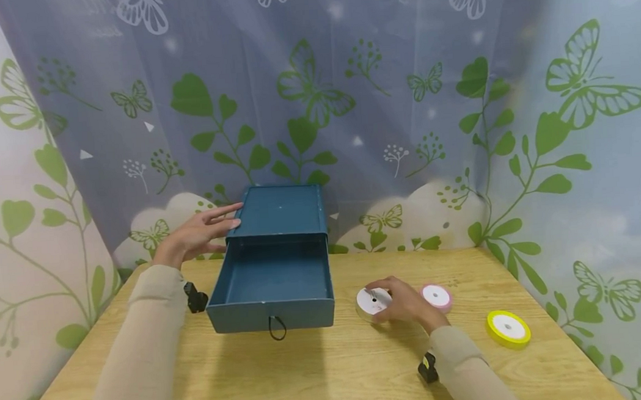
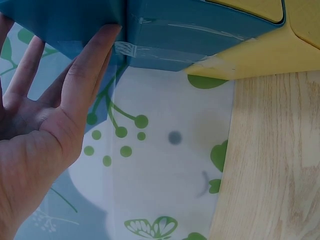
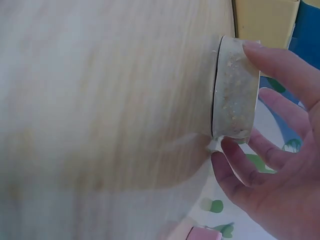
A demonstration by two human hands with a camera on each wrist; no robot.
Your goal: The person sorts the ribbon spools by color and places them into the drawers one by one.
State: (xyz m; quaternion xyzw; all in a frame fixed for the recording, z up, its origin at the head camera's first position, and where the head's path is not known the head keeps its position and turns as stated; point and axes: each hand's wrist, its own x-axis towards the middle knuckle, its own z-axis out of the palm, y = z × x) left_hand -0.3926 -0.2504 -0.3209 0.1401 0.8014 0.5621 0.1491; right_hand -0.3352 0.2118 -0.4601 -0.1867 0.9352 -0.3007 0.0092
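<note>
A blue drawer box (image 1: 282, 211) stands on the table with its drawer (image 1: 275, 316) pulled out; no contents show inside. My left hand (image 1: 201, 232) rests against the box's left side, fingers mostly straight. In the left wrist view that hand (image 2: 55, 100) touches the blue wall, near clear tape stuck on it. To the right of the drawer, my right hand (image 1: 406, 305) holds a white ribbon spool (image 1: 364, 304) lying flat on the table. The right wrist view shows the thumb on one edge of the spool (image 3: 235, 90) and fingertips at the opposite edge.
A pink ribbon spool (image 1: 436, 297) lies just beyond my right hand, and a yellow ribbon spool (image 1: 508, 329) lies farther right. The drawer has a black loop pull (image 1: 277, 329) at its front. A patterned curtain (image 1: 381, 117) hangs behind the wooden table (image 1: 287, 379).
</note>
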